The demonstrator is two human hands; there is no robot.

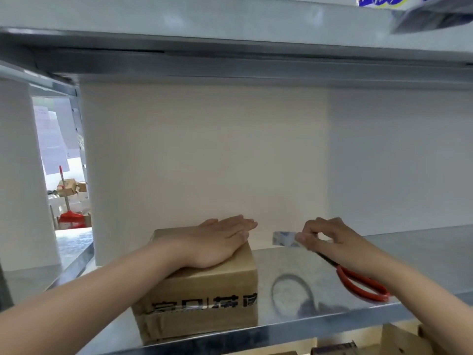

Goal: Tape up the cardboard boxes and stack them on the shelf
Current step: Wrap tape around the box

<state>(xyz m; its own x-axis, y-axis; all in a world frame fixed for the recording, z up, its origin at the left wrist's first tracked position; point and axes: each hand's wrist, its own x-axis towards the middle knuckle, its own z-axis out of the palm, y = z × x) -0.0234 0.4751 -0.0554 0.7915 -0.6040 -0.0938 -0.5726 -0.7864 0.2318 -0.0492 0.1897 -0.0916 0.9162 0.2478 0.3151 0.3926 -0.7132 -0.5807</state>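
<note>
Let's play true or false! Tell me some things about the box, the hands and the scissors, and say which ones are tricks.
The left hand lies flat on top of the cardboard box. True.
The scissors have blue handles. False: they are red.
The right hand pinches a piece of tape. True.
The box stands on the floor. False: it stands on the metal shelf.

Cream wall point(204, 149) (greyer rightward) stands behind, red dustpan point(70, 219) far left.
</note>
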